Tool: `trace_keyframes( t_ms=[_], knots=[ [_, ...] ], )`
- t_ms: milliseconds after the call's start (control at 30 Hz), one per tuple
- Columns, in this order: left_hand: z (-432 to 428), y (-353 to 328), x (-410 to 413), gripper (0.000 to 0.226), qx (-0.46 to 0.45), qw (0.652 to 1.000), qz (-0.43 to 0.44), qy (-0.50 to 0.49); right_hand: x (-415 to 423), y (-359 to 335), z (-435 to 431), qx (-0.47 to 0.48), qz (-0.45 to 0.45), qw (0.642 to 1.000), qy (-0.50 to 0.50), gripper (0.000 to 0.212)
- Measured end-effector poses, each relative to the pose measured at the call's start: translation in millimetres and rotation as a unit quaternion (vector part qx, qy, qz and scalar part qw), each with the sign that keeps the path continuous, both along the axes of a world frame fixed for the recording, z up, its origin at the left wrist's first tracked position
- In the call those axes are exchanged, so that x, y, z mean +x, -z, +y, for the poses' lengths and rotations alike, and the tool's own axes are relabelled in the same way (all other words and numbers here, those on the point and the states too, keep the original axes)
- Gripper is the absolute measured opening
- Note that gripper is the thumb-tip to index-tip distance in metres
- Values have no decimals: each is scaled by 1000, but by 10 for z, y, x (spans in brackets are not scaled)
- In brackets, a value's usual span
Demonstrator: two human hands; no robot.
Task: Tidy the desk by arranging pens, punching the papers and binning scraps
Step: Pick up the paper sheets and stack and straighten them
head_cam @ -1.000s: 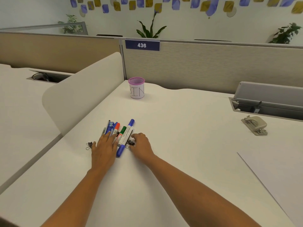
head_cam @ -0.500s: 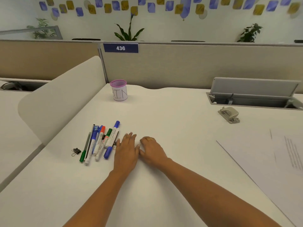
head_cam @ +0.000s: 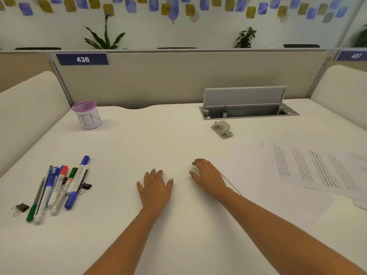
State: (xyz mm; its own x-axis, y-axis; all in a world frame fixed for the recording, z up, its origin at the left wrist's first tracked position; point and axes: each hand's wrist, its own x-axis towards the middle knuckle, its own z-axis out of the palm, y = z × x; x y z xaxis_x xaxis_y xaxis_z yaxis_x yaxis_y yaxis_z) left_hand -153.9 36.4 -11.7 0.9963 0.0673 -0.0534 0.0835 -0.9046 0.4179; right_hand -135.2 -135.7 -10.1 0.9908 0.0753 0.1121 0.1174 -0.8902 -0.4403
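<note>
Several pens and markers (head_cam: pixel 59 187) lie side by side at the left of the white desk (head_cam: pixel 158 139), with black binder clips (head_cam: pixel 19 208) beside them. A pink mesh cup labelled BIN (head_cam: pixel 87 115) stands at the back left. A grey hole punch (head_cam: pixel 222 129) sits at the back right, in front of the cable hatch. Printed papers (head_cam: pixel 309 171) lie spread on the right. My left hand (head_cam: pixel 155 187) rests flat in the middle, fingers apart and empty. My right hand (head_cam: pixel 208 176) hovers at the papers' left edge, fingers loosely curled, holding nothing.
An open grey cable hatch (head_cam: pixel 246 110) is sunk into the desk at the back right. Beige partition panels (head_cam: pixel 178 80) close off the back, and curved white dividers (head_cam: pixel 27 108) stand on both sides.
Both hands have left the pens and moved right across the desk. My view has swung right, bringing the papers and hole punch into the scene.
</note>
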Motion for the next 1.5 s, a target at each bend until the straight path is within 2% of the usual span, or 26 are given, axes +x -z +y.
trace_keyframes(
  t_ms=[333, 633, 800, 1000, 1167, 1300, 1500],
  knots=[
    [-1180, -81, -29, 62, -13, 998, 38, 42, -295, -177, -1746, 17, -7, 991, 130, 34],
    [-1922, -171, -3, 96, 47, 997, 44, -33, -439, -237, -2847, 16, 28, 984, 175, 31],
    [-2137, -202, 11, 99, 76, 994, 51, -52, -488, -223, -3016, -30, 81, 991, 100, 49],
    [-2235, -256, 4, 101, -37, 994, 57, -87, -488, -256, -3083, -96, 130, 986, 47, 70],
    [-2295, -293, 6, 97, -86, 989, 67, -101, -473, -259, -3113, -159, 126, 979, 12, 81],
    [-2336, -296, 4, 89, -95, 988, 69, -98, -454, -258, -3093, -183, 113, 977, -3, 76],
    [-2372, -291, 33, 82, -121, 987, 56, -88, -487, -236, -3012, -165, 85, 983, -8, 55]
  ],
)
